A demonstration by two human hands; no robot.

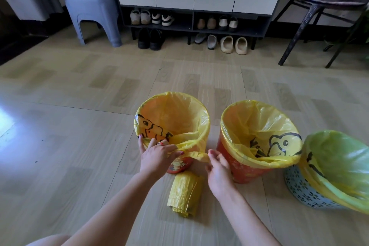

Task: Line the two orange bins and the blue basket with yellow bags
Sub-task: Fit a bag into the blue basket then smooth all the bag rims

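Bags already line all three containers on the floor as we cinch the left orange bin (pixel 179 166): left hand (pixel 157 156) pinches slack yellow bag (pixel 173 118) at its near rim, right hand (pixel 218 170) grips the twisted tail, probably needing knotting next.

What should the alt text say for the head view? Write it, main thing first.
Two bare hands, left hand and right hand, pull a yellow bag over the left orange bin. The right orange bin and blue basket are already lined; a bag roll lies on the floor.
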